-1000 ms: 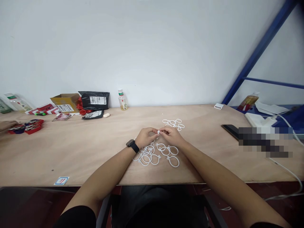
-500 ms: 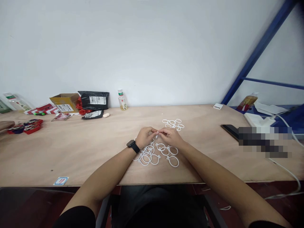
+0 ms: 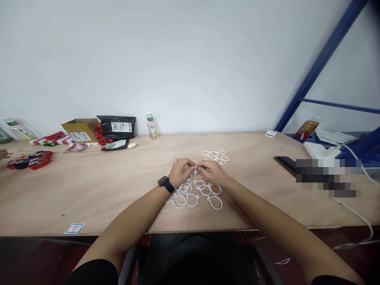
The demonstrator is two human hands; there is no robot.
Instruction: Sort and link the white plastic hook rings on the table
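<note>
My left hand (image 3: 181, 171) and my right hand (image 3: 214, 171) meet fingertip to fingertip above the table. Both pinch one white plastic curtain ring (image 3: 195, 172), seen almost edge-on; the fingers hide most of it. Below my left hand lies a heap of overlapping white curtain rings (image 3: 181, 198), partly covered by the wrist with its black watch. Several more rings (image 3: 215, 202) lie loose to the right of that heap. Beyond my right hand is another group of white rings (image 3: 222, 159).
Across the back stand a clear bottle (image 3: 153, 127), a black parcel bag (image 3: 118, 126) and an open cardboard box (image 3: 79, 130). Red packs (image 3: 38, 160) lie at left beside another person's hand (image 3: 3, 153). At right are a phone (image 3: 285, 164) and a white power strip (image 3: 319, 153).
My hands keep nearly the same pinch on the curtain ring. The other person's hand at the far left has drawn back toward the frame edge. The view has shifted slightly.
</note>
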